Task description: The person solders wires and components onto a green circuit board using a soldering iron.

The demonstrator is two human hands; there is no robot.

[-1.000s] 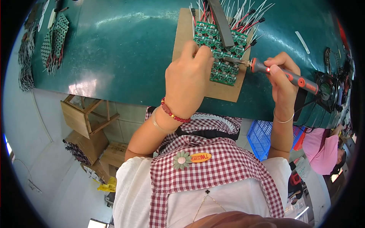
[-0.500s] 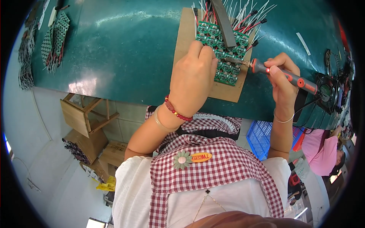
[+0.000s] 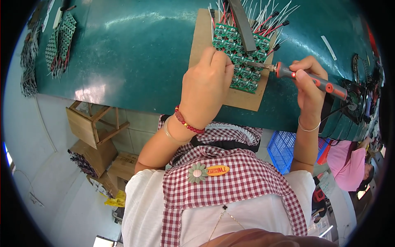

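Observation:
A panel of green circuit boards (image 3: 245, 75) lies on a brown cardboard sheet (image 3: 247, 99). Red, white and black wires (image 3: 263, 19) fan out from its far side, and a flat grey bar (image 3: 242, 28) rests across the boards. My right hand (image 3: 311, 84) grips a soldering iron (image 3: 284, 71) with a dark grey and orange handle. Its tip points left, over or on the middle of the panel; contact cannot be made out. At the panel's left edge, my left hand (image 3: 207, 84) is closed in a pinch; its fingertips and whatever they hold are hidden.
More green boards (image 3: 61, 43) and a bundle of wires (image 3: 29, 66) lie at the table's left. A black round device (image 3: 354, 101) stands at the right, and a white strip (image 3: 329, 47) lies nearby. Below are a wooden stool (image 3: 84, 125) and a blue basket (image 3: 282, 150).
My left hand has shifted slightly left, away from the panel's middle. My right hand and the soldering iron have moved a little to the right. The boards look much the same.

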